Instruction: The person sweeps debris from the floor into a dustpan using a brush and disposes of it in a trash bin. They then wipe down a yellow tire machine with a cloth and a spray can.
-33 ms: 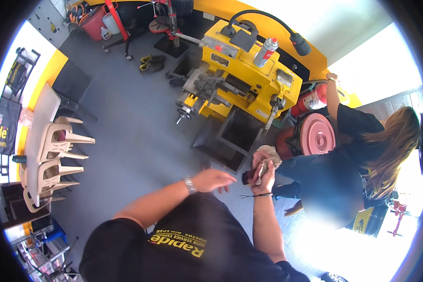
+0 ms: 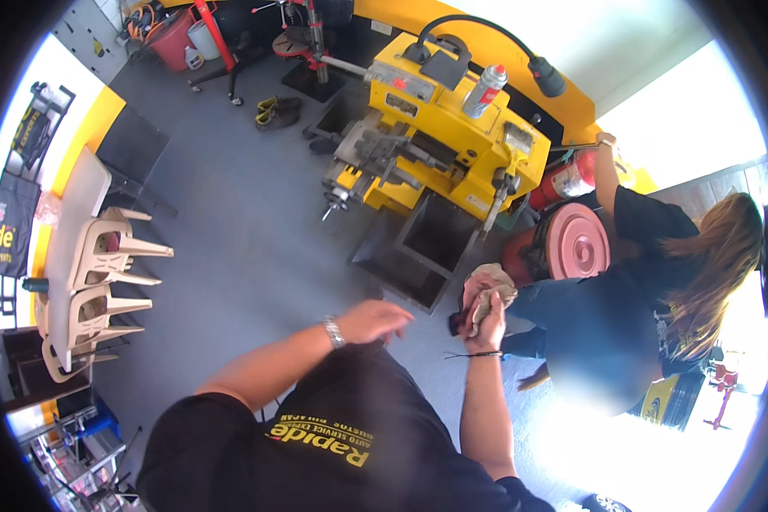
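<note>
At centre frame, my right hand (image 2: 484, 309) is closed around a crumpled grey rag (image 2: 491, 290), which covers the fingers and a small dark object (image 2: 458, 322) at the palm's left edge. I cannot identify that object. My left hand (image 2: 374, 320) lies open, palm down, just left of the rag, gripping nothing. Another person (image 2: 631, 299) stands at right, partly blurred, beside the yellow machine (image 2: 439, 128).
</note>
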The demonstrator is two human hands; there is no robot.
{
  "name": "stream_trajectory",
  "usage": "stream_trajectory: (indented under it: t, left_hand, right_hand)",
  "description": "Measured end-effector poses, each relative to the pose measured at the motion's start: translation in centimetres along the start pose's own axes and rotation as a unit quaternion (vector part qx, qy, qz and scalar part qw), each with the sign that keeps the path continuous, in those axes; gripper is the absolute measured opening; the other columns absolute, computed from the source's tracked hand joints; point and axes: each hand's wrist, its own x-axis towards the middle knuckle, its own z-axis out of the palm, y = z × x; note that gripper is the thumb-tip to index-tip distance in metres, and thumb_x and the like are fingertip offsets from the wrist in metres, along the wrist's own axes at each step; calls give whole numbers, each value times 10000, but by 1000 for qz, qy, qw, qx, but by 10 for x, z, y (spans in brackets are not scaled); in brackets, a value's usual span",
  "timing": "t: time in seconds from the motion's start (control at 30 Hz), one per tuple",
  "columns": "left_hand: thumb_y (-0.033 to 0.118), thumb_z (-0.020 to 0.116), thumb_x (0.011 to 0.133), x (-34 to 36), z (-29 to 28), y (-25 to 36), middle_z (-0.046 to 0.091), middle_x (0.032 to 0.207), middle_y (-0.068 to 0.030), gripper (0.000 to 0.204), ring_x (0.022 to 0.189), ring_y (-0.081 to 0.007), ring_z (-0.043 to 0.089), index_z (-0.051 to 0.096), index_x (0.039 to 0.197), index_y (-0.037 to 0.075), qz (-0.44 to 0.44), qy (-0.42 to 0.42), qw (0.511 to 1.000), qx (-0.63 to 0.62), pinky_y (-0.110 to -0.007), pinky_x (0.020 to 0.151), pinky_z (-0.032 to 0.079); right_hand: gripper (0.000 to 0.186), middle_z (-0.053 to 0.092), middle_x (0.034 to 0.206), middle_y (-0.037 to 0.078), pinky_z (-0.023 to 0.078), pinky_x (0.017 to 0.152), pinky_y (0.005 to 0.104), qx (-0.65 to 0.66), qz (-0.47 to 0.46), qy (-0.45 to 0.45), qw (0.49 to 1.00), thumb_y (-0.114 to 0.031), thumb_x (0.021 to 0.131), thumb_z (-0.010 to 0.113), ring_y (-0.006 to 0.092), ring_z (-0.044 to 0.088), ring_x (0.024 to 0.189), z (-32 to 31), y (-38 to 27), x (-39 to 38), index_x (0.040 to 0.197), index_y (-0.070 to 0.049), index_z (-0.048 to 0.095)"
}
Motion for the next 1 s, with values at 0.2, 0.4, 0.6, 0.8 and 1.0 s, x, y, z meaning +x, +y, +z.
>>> stream_trajectory:
  t: [0.2, 0.4, 0.6, 0.8, 1.0]
  left_hand:
    - [461, 520, 968, -151, -81, -170, 683, 1056, -206, 487, 1039, -360, 636, 637, 1167, 33, -227, 178, 919, 270, -417, 913, 484]
    - [430, 500, 953, -160, -113, -127, 661, 1110, -273, 509, 1081, -423, 617, 662, 1120, -23, -302, 85, 848, 427, -469, 951, 473]
    - [365, 564, 889, -84, -201, -75, 687, 1115, -199, 395, 1063, -346, 653, 728, 1056, 47, -214, -372, 534, 729, -446, 934, 507]
    - [285, 706, 871, -44, -322, -56, 651, 1254, -98, 496, 1170, -228, 599, 599, 1316, 94, -269, -309, 774, 484, -353, 963, 483]
    - [196, 574, 910, -11, -518, -112, 689, 949, -61, 261, 837, -221, 655, 676, 1136, 115, -367, -244, 665, 603, -385, 661, 549]
  right_hand:
    - [398, 627, 1165, 172, 492, 928, 415, -726, -84, 129, 671, -112, 803, 648, 365, 604, 1068, -43, 24, -176, 1195, -40, 639]
    - [416, 637, 1132, 99, 506, 948, 425, -701, 193, 204, 656, -149, 820, 637, 323, 599, 1123, -44, 107, -358, 1221, -259, 644]
    - [329, 635, 1250, 57, 509, 967, 371, -625, 447, 265, 582, -213, 891, 599, 244, 594, 1192, 0, 247, -374, 1213, -228, 665]
    - [340, 590, 1349, 112, 516, 966, 416, -489, 509, 411, 577, -207, 884, 636, 303, 594, 1215, 99, 403, -348, 1217, -159, 685]
    - [568, 657, 1263, 81, 533, 950, 348, -385, 546, 321, 671, -3, 711, 754, 245, 644, 1132, 211, 407, -352, 1251, -142, 646]
